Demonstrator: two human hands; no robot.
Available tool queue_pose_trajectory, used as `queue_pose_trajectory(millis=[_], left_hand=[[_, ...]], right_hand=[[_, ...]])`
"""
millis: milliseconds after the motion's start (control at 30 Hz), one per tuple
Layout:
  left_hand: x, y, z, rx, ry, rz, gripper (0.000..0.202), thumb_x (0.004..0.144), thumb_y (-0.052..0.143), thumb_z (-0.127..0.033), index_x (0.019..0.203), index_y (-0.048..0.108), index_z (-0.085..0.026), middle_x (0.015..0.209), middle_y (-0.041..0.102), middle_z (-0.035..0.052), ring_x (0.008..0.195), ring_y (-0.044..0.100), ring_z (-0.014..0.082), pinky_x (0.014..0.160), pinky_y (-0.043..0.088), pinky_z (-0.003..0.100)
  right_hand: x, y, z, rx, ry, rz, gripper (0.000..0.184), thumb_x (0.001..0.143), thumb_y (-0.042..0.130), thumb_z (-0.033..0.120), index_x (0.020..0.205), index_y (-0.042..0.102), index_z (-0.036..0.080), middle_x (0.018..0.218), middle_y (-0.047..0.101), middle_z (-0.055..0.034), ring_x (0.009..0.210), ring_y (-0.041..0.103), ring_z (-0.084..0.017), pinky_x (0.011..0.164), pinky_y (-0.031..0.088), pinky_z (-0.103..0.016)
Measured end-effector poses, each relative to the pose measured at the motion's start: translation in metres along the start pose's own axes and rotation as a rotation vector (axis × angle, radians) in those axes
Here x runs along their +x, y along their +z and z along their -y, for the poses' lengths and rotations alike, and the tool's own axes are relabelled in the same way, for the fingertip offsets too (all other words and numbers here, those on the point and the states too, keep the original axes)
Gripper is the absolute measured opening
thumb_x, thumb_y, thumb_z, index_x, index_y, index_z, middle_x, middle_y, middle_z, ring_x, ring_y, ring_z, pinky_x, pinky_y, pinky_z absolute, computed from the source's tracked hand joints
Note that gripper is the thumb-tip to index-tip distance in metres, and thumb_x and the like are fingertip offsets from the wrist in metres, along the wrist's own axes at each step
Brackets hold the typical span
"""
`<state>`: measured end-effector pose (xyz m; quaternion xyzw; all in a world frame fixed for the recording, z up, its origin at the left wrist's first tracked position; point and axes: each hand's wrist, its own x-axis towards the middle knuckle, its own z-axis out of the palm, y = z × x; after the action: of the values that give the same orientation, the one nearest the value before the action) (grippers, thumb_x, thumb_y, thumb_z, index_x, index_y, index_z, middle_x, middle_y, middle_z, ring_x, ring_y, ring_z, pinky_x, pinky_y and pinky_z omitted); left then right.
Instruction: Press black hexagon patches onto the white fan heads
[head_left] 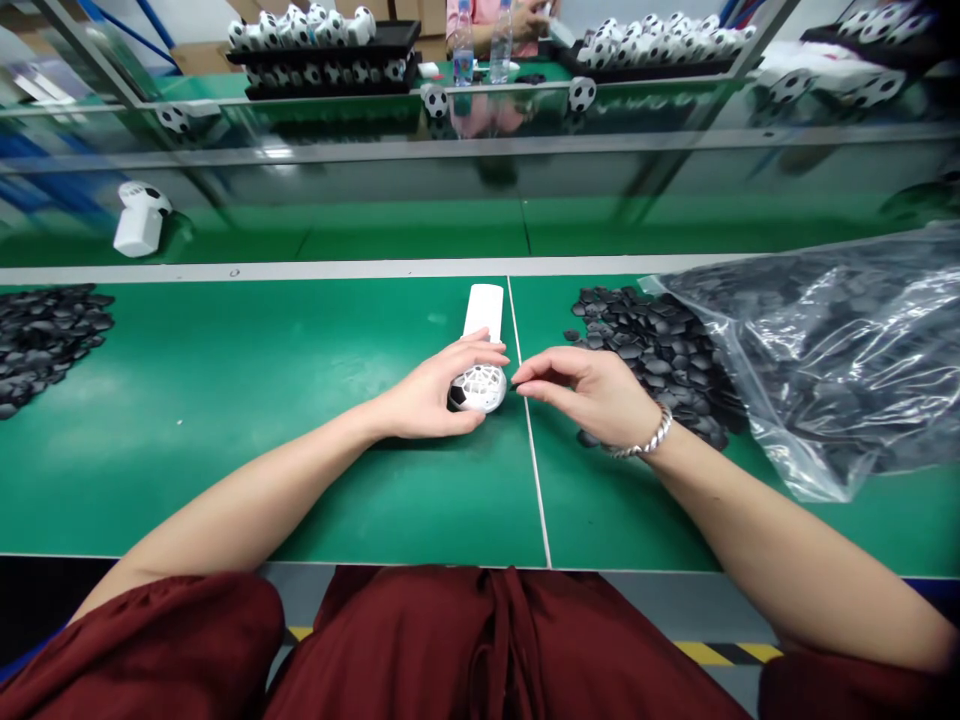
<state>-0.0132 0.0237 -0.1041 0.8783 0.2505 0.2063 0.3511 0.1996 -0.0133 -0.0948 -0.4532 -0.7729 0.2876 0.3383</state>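
Observation:
A white object with a soccer-ball head [480, 388] and a flat white body [484, 308] lies on the green table in front of me. My left hand [439, 388] is curled around the ball part, thumb below and fingers above, covering some of it. Black patches show at the ball's left side, and white outlined panels face up. Just right of the ball, my right hand [589, 388] pinches a small black piece [514, 387] between thumb and fingertips. Beside that hand spreads a pile of flat black pieces [652, 345].
A clear plastic bag [847, 350] full of black pieces lies at the right. Another black pile [45, 335] is at far left. A similar ball-headed object [141, 220] stands beyond the white rail [337, 268]. Across from me are ball-filled trays [322, 55], bottles [463, 45] and a person [517, 25].

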Motion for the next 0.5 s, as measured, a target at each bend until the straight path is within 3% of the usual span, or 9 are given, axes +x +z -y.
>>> queue_pose_trajectory(millis=[200, 367, 500], left_hand=[[0.002, 0.005, 0.0, -0.023, -0.006, -0.036, 0.054, 0.068, 0.061, -0.017, 0.119, 0.044, -0.017, 0.134, 0.041, 0.0085, 0.134, 0.02, 0.0214, 0.11, 0.022, 0.043], [0.004, 0.008, 0.001, -0.037, -0.02, -0.072, 0.052, 0.067, 0.066, -0.024, 0.115, 0.047, -0.018, 0.13, 0.045, 0.0095, 0.132, 0.024, 0.0242, 0.108, 0.025, 0.046], [0.004, 0.01, 0.0, -0.041, -0.016, -0.102, 0.049, 0.069, 0.066, -0.026, 0.114, 0.048, -0.017, 0.127, 0.049, 0.0094, 0.131, 0.026, 0.0234, 0.108, 0.026, 0.045]], right_hand=[[-0.002, 0.005, 0.001, -0.093, -0.254, 0.047, 0.016, 0.084, 0.051, 0.016, 0.087, 0.066, 0.021, 0.084, 0.063, -0.0031, 0.079, 0.059, -0.011, 0.071, 0.049, -0.025], [-0.001, 0.012, 0.001, -0.252, -0.448, -0.034, 0.015, 0.085, 0.049, 0.014, 0.091, 0.061, 0.019, 0.084, 0.064, -0.0047, 0.08, 0.058, -0.014, 0.07, 0.048, -0.028], [-0.002, 0.017, -0.001, -0.354, -0.498, -0.028, 0.012, 0.085, 0.047, 0.016, 0.089, 0.058, 0.017, 0.084, 0.064, -0.0062, 0.08, 0.057, -0.016, 0.069, 0.048, -0.029]])
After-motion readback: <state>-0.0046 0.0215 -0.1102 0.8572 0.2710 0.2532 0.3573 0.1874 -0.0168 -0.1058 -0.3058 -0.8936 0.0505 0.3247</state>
